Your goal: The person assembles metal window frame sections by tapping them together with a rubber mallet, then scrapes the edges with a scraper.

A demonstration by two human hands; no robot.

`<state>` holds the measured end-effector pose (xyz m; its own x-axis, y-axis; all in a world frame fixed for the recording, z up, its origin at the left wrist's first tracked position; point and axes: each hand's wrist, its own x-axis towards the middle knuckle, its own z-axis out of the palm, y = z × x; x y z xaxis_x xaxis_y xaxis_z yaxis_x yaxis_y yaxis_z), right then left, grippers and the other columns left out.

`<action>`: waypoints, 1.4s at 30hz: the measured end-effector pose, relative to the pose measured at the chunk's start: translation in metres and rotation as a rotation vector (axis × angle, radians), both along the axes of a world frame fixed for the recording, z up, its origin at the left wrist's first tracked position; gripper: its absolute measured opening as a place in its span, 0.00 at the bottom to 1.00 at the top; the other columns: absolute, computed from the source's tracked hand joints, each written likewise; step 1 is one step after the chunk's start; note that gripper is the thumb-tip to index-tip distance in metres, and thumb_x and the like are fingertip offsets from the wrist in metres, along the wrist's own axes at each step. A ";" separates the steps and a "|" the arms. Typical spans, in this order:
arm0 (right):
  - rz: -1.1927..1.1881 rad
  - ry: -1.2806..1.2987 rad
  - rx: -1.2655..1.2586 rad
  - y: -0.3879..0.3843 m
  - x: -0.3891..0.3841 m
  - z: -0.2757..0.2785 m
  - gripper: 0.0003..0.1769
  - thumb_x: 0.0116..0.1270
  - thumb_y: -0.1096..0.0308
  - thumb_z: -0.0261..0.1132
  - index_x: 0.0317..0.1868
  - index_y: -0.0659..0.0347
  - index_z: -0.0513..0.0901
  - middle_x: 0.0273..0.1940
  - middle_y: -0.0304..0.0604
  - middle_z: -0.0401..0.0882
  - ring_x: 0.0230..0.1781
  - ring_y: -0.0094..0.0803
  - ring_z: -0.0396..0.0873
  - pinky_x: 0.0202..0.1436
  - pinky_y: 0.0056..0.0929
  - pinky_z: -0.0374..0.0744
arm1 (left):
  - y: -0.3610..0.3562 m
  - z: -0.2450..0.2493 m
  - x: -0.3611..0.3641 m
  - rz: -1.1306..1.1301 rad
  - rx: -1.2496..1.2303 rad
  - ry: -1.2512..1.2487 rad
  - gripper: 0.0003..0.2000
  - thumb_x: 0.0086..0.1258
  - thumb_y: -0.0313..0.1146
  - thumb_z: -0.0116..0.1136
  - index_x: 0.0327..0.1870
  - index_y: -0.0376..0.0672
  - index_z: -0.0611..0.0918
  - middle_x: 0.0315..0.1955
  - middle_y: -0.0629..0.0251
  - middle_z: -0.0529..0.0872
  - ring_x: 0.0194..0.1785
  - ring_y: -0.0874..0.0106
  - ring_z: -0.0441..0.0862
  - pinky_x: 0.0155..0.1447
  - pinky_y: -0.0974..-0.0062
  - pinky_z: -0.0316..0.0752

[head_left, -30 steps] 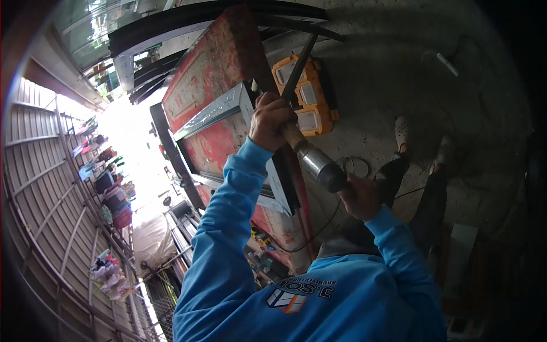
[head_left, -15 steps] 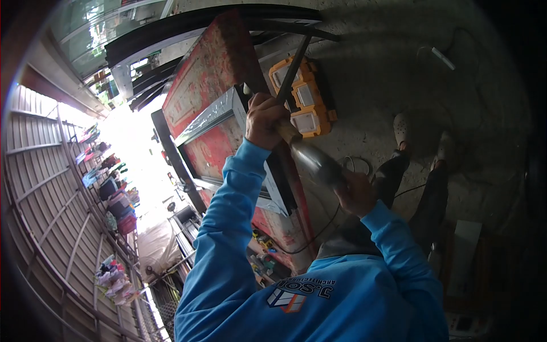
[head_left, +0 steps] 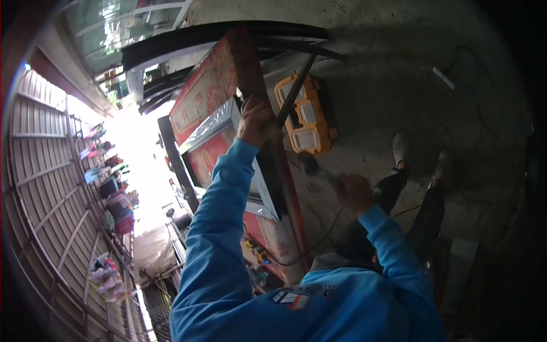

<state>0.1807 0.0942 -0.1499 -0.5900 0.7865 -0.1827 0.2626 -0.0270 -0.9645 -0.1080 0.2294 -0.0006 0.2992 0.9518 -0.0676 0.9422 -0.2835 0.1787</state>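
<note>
My left hand [head_left: 256, 121] is closed at the near corner of a dark metal frame [head_left: 263, 191] with silvery film on its faces. A wooden piece [head_left: 276, 138] seems to stick out of that fist; blur and fingers hide most of it. Gripped in my right hand [head_left: 354, 195] is a hammer [head_left: 309, 164], its dark, blurred head pointing toward my left hand with a gap between them. Beneath the frame is a worn red tabletop [head_left: 196, 105].
Beyond the table, a yellow-orange tool case [head_left: 312, 117] rests on the concrete floor. Long dark profiles [head_left: 228, 37] lie across the table's far end, near a slanted dark bar [head_left: 297, 88]. A cable [head_left: 325, 233] runs down beside the table. Clothes [head_left: 119, 211] hang at left.
The hammer has drawn back from the wooden piece in my left hand, opening a gap. My left hand has shifted slightly down and left in view. The whole view has tilted a little.
</note>
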 end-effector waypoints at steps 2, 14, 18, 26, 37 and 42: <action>-0.062 0.102 0.007 -0.018 0.026 -0.006 0.22 0.75 0.49 0.57 0.33 0.59 0.78 0.23 0.55 0.80 0.24 0.57 0.81 0.26 0.51 0.76 | 0.005 0.005 0.010 0.001 -0.036 -0.025 0.08 0.40 0.33 0.69 0.24 0.46 0.85 0.30 0.66 0.81 0.46 0.57 0.77 0.58 0.58 0.70; -0.048 0.005 -0.459 -0.037 0.096 -0.017 0.28 0.77 0.45 0.55 0.33 0.64 0.78 0.22 0.57 0.78 0.28 0.59 0.81 0.29 0.51 0.74 | -0.003 0.000 0.034 0.110 -0.034 0.042 0.10 0.46 0.27 0.69 0.31 0.47 0.87 0.31 0.67 0.84 0.45 0.60 0.80 0.57 0.60 0.71; -0.056 -0.076 -0.446 -0.024 0.113 -0.013 0.28 0.76 0.46 0.56 0.32 0.65 0.78 0.22 0.57 0.77 0.29 0.60 0.81 0.30 0.51 0.74 | 0.020 -0.024 -0.015 0.488 -0.152 -0.307 0.12 0.51 0.26 0.74 0.38 0.44 0.88 0.38 0.66 0.88 0.42 0.67 0.86 0.47 0.68 0.81; -0.080 -0.179 -0.427 -0.016 0.159 -0.025 0.26 0.77 0.49 0.55 0.33 0.66 0.78 0.23 0.58 0.77 0.29 0.59 0.81 0.30 0.50 0.72 | 0.115 0.000 -0.032 0.759 -0.335 -0.411 0.16 0.55 0.28 0.77 0.44 0.38 0.87 0.33 0.63 0.89 0.32 0.75 0.86 0.33 0.76 0.81; -0.172 -0.146 -0.620 0.000 0.173 -0.045 0.29 0.80 0.46 0.52 0.33 0.66 0.77 0.21 0.48 0.72 0.21 0.38 0.71 0.29 0.38 0.68 | 0.116 -0.007 -0.051 0.844 -0.393 -0.469 0.10 0.54 0.24 0.70 0.39 0.40 0.87 0.25 0.69 0.85 0.22 0.79 0.80 0.22 0.80 0.70; -0.177 -0.134 -0.502 0.003 0.178 -0.053 0.28 0.80 0.46 0.53 0.34 0.66 0.77 0.20 0.46 0.70 0.20 0.35 0.69 0.27 0.38 0.66 | 0.116 -0.018 -0.060 0.744 -0.677 -0.393 0.09 0.53 0.26 0.71 0.35 0.41 0.85 0.20 0.70 0.81 0.17 0.79 0.74 0.20 0.79 0.64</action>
